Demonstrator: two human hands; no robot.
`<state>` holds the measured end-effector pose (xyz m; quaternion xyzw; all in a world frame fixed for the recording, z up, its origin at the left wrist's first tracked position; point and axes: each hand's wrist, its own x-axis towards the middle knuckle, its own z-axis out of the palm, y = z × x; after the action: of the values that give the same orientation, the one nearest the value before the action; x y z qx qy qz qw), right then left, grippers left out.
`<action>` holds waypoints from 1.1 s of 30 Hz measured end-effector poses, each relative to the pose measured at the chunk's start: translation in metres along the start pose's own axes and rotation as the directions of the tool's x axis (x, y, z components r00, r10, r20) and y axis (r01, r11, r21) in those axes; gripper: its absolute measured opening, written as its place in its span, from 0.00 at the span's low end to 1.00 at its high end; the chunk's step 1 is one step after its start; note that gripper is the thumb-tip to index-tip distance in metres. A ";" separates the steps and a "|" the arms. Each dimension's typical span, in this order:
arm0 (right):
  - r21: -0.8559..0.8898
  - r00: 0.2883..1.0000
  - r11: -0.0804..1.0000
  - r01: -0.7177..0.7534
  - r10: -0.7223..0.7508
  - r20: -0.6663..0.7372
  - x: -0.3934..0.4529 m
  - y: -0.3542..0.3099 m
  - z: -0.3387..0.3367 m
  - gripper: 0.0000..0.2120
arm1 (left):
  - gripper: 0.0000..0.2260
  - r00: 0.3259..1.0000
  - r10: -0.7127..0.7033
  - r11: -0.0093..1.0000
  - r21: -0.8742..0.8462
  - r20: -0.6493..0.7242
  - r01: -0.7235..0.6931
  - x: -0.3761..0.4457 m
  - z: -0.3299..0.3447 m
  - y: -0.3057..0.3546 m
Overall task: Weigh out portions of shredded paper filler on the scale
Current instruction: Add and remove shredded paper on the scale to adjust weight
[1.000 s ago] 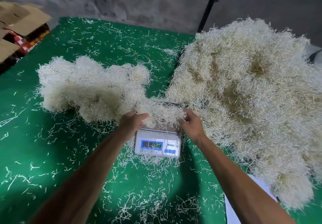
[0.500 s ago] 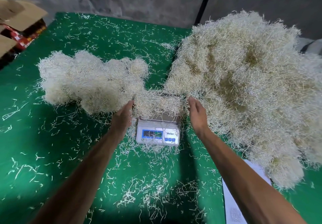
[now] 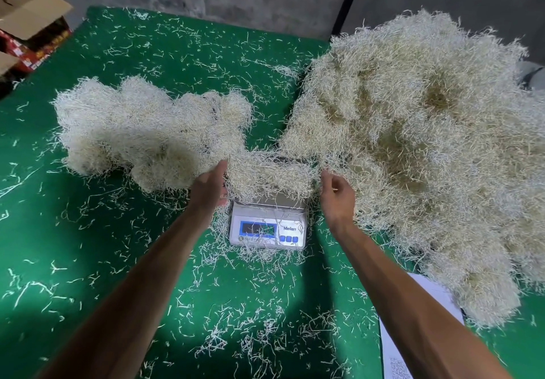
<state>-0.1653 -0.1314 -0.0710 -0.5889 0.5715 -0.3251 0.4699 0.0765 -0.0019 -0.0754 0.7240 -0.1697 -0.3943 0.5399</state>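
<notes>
A portion of shredded paper (image 3: 269,176) is seen heaped on the platform of the scale (image 3: 267,229), which is set on the green table (image 3: 59,245) between 2 heaps of the same filler. The left hand (image 3: 211,186) is held flat against the portion's left edge, fingers straight, nothing gripped; the right hand (image 3: 337,195) is poised just beside the right edge with fingers loosely curled, and whether any strands are pinched cannot be told. Trouble could come quickly from here: the portion is draped past the platform edges and appears to be touching the large heap (image 3: 427,148) on the right and the smaller heap (image 3: 147,133) on the left, so weight could be borne by the neighbours and a false reading given. A false figure could also be caused by pressure from the left hand. Loose strands are lying across the display (image 3: 258,229), so the digits may be misread; they cannot be made out here. Counted: 1 scale, 1 portion on it, 2 heaps beside it, 2 hands, 1 white sheet (image 3: 413,334) at the lower right, 1 stack of cardboard boxes (image 3: 26,24) at the far left, and scattered strands too many to be tallied.
</notes>
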 end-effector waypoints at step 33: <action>0.091 0.891 0.945 0.313 -0.326 0.316 -0.146 -0.080 0.088 0.28 | 0.17 0.989 -0.070 0.923 -0.367 0.132 0.114 -0.117 0.030 0.055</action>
<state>-0.0750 0.0194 -0.0048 -0.7114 0.3749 -0.3065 0.5093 -0.0100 0.0381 0.0172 0.5911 -0.0887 -0.4857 0.6379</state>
